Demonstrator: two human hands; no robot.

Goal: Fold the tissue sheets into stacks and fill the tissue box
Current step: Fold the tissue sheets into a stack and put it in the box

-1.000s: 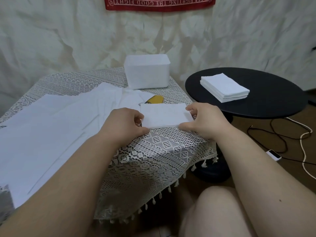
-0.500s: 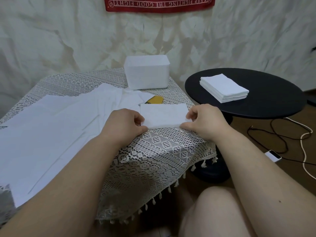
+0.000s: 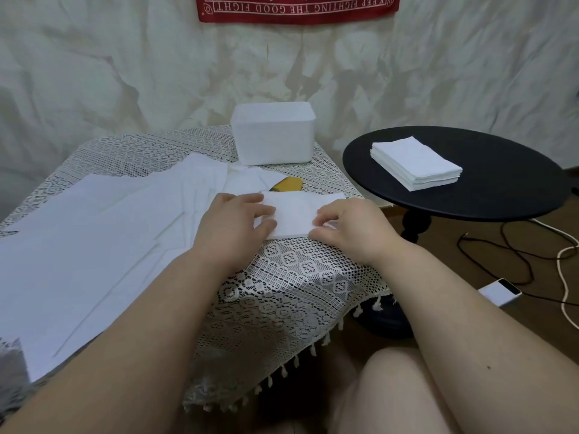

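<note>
A folded white tissue (image 3: pixel 296 214) lies on the lace-covered table (image 3: pixel 297 270) near its right front corner. My left hand (image 3: pixel 233 225) rests on the tissue's left end with fingers spread flat across it. My right hand (image 3: pixel 347 228) presses fingertips onto its right end. Several unfolded tissue sheets (image 3: pixel 94 239) spread over the table's left side. The white tissue box (image 3: pixel 272 133) stands at the back of the table. A finished stack of folded tissues (image 3: pixel 415 162) sits on the black round side table (image 3: pixel 501 183).
A yellow object (image 3: pixel 288 184) lies just behind the folded tissue. Cables (image 3: pixel 517 255) and a small white device (image 3: pixel 499 291) lie on the floor to the right. My knee (image 3: pixel 407 393) is below the table edge.
Both hands moved inward from the tissue's ends onto its top surface, going from pinching its edges to pressing it flat. The tissue stayed in place.
</note>
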